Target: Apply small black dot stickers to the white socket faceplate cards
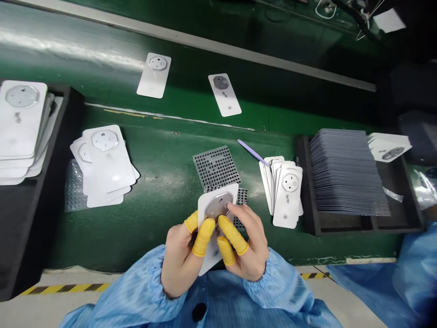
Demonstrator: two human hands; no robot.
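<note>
A white card with a silver octagonal plate stands tilted near the bench's front edge. My left hand grips its left side between thumb and finger, both in yellow finger cots. My right hand has its yellow-covered thumb and a finger on the card's face, with a bare fingertip at the plate's right side; whether it pinches anything there is hidden. Just behind the card lie a sheet of small black dots and a second such sheet, partly covered. Purple tweezers rest against a pile of white cards.
Stacked cards lie on bubble wrap at left, beside a black tray with more cards. Two single cards lie farther back. At right, a black box holds grey sheets. A person's blue sleeve shows.
</note>
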